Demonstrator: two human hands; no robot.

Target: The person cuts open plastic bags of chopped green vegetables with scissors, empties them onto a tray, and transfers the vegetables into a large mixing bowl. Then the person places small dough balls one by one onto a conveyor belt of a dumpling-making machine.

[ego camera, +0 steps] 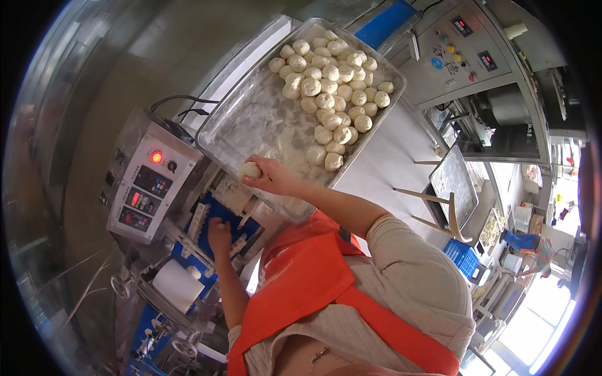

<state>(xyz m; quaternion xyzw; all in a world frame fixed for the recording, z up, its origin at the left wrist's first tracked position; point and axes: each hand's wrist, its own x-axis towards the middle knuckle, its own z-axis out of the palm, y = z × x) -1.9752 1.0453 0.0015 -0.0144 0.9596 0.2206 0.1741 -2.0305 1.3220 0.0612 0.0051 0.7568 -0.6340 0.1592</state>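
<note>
My right hand [270, 176] grips a pale round dough ball [249, 170] over the near left edge of a large metal tray [254, 117]. Flour dusts the tray's bottom. Many dough balls [327, 100] are heaped toward its far right side. Lower left, my left hand [219, 235] is over a blue conveyor belt [204, 244], beside a ridged white guide strip [198, 222]. Its fingers look curled, and whether anything is in them is unclear. Another small dough piece [193, 271] lies on the belt near a white roller [178, 284].
A control box [150, 188] with a lit red lamp stands left of the tray. Behind the tray's right side is a steel machine cabinet [456, 56]. Farther right are another floured tray [454, 183], a wooden-legged stool [452, 211], a blue crate [461, 258] and a person [536, 249].
</note>
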